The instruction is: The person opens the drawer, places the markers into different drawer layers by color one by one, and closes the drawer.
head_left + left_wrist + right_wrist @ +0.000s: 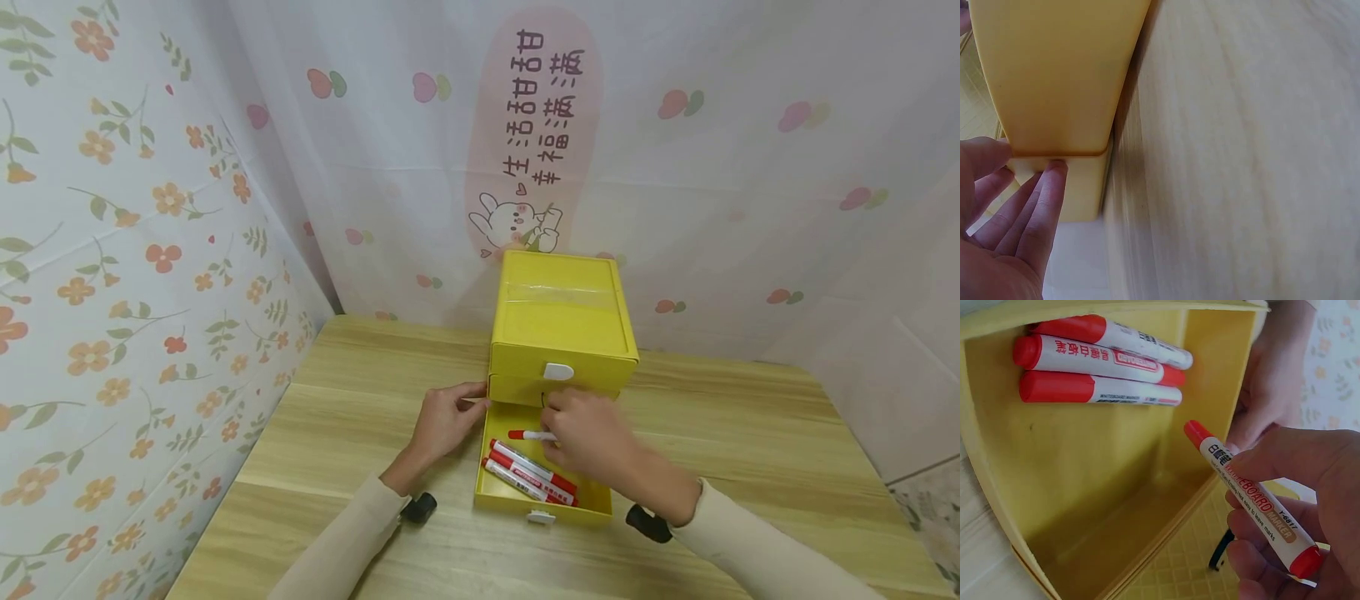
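My right hand (588, 429) pinches a whiteboard marker (1254, 497) with a white barrel and red ends, over the pulled-out yellow drawer (543, 506). Three more red-and-white markers (1104, 359) lie side by side in that drawer, near its front. At the left side of the drawer unit (566, 317) is my left hand (442, 423). In the left wrist view its nearly straight fingers (1044, 212) touch the yellow side by the seam, with the thumb at the edge. The right wrist view shows part of the left hand (1269, 387) beyond the drawer wall.
The unit's upper drawer is closed and has a white pull tab (558, 372); another tab (542, 517) is on the open drawer's front. A dark curved strip (1219, 550) shows beside the held marker. The wooden table (360, 400) meets a printed curtain (405, 208) behind.
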`<state>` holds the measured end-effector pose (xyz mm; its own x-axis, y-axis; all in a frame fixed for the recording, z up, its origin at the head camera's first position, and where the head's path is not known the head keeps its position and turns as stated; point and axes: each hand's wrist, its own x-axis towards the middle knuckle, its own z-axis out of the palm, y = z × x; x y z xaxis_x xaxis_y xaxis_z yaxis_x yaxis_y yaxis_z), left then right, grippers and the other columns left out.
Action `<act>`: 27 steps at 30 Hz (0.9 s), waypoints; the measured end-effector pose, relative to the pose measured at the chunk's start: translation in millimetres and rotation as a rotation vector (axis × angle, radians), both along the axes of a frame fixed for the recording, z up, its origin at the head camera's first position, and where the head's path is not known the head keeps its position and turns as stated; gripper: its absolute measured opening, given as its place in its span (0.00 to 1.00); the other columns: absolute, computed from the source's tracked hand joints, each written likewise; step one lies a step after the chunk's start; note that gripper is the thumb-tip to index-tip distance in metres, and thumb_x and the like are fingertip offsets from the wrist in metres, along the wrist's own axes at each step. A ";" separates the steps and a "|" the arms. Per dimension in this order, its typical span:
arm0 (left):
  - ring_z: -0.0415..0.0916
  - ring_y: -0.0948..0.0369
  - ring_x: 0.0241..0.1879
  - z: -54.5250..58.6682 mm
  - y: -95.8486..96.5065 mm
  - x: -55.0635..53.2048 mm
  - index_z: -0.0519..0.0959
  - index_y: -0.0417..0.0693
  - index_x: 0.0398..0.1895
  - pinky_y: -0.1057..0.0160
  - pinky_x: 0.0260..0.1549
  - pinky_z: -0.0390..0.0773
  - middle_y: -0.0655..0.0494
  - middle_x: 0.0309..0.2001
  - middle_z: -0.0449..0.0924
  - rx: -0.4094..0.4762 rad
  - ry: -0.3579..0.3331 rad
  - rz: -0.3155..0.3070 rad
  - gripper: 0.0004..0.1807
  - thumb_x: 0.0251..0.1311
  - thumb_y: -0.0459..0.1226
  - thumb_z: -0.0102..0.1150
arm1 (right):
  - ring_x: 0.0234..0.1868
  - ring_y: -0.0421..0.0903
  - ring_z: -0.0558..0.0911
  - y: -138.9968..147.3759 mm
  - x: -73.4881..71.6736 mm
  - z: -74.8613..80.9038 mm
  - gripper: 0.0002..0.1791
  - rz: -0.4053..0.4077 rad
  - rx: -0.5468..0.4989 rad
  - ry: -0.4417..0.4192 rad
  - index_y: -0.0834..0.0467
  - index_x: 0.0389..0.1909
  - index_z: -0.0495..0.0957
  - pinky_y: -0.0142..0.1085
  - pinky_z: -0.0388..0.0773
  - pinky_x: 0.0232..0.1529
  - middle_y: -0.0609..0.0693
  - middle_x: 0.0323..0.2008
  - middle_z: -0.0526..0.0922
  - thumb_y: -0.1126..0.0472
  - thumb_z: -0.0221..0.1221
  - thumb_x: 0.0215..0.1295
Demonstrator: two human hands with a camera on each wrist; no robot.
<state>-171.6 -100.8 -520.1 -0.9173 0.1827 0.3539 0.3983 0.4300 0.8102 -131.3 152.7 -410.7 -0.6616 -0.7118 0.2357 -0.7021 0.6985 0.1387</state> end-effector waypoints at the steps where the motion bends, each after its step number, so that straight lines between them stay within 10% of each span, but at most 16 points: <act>1: 0.94 0.50 0.41 -0.4 -0.2 -0.1 0.90 0.37 0.59 0.58 0.42 0.92 0.43 0.52 0.92 -0.002 -0.003 -0.001 0.16 0.71 0.33 0.74 | 0.26 0.42 0.75 -1.7 -0.4 -0.7 0.13 0.012 0.011 0.005 0.53 0.23 0.84 0.33 0.77 0.24 0.44 0.26 0.78 0.57 0.80 0.54; 27: 0.94 0.51 0.41 -1.3 -0.3 0.3 0.89 0.38 0.59 0.59 0.42 0.92 0.44 0.51 0.92 -0.011 0.008 0.002 0.16 0.71 0.32 0.73 | 0.20 0.42 0.72 -24.7 -5.2 -32.0 0.24 0.019 0.262 0.026 0.53 0.15 0.75 0.34 0.71 0.15 0.45 0.22 0.76 0.54 0.75 0.67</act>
<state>-171.3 -101.2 -521.4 -0.9149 0.1851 0.3589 0.4037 0.4399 0.8022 -136.5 128.0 -442.8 -0.6437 -0.7630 0.0584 -0.7086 0.6232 0.3309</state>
